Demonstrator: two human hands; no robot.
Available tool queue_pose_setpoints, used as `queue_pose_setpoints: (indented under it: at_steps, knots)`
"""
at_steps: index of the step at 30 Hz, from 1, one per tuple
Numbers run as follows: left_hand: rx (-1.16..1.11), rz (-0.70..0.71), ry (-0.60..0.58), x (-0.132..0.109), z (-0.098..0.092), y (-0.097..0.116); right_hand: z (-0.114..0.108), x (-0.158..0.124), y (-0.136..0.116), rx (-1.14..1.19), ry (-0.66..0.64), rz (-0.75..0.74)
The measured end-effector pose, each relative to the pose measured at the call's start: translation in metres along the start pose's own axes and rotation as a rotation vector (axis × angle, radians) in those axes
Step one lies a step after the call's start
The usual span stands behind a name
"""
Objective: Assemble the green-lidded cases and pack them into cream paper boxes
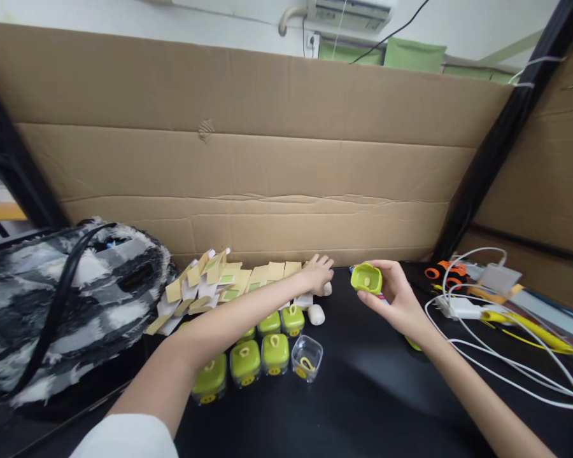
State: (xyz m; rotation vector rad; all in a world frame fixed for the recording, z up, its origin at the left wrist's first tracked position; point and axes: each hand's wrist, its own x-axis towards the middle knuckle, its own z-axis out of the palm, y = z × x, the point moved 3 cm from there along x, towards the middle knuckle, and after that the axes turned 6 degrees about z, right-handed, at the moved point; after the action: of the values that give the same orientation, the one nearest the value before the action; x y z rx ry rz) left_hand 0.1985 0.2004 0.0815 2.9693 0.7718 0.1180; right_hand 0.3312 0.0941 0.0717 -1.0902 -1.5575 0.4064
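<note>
My right hand (395, 294) holds a small lime-green plastic case (367, 278) above the black table, fingers curled round it with its open side facing me. My left hand (318, 273) reaches forward to the back of the table, fingers bent down on small white pieces (316, 314) beside a fanned row of yellow and white paper cards (219, 280). Whether it grips anything I cannot make out. Below my left forearm sit several closed lime-green cases (245, 361) and one clear case (307, 358) with a yellow ring inside.
A black-and-white fuzzy bag (62, 305) lies at the left. White cables (501, 356), a white charger (461, 308), orange-handled scissors (443, 272) and a yellow tool (525, 326) lie at the right. A cardboard wall (267, 165) stands along the table's back edge.
</note>
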Motion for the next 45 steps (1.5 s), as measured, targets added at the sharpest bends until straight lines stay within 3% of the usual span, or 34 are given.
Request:
queue_pose_setpoints:
  at_steps: [4,7,14,16,18,22,30,37,45]
  knots:
    - [-0.296,-0.034,0.119,-0.024,-0.006,0.007,-0.003,0.000,0.005,0.111,0.079,0.105]
    - [-0.616,-0.090,0.194,-0.058,-0.010,0.015,0.004,-0.003,0.005,0.192,0.051,0.170]
    - [-1.322,-0.251,0.364,-0.166,0.002,0.047,0.041,-0.031,-0.017,0.229,-0.218,0.179]
    - [-1.631,-0.338,0.478,-0.186,0.008,0.054,0.048,-0.039,-0.024,0.164,-0.320,0.128]
    - [-1.795,-0.401,0.588,-0.199,0.012,0.059,0.053,-0.045,-0.029,0.008,-0.422,0.046]
    - [-1.746,-0.400,0.668,-0.209,0.014,0.066,0.060,-0.050,-0.042,-0.250,-0.488,-0.150]
    - [-1.704,-0.351,0.759,-0.217,0.031,0.072,0.067,-0.059,-0.082,-0.407,-0.472,-0.339]
    - [-1.603,-0.409,0.668,-0.215,0.036,0.076,0.075,-0.078,-0.068,-0.150,-0.424,-0.202]
    - [-1.599,-0.460,0.604,-0.214,0.040,0.080,0.077,-0.089,-0.058,-0.113,-0.394,-0.183]
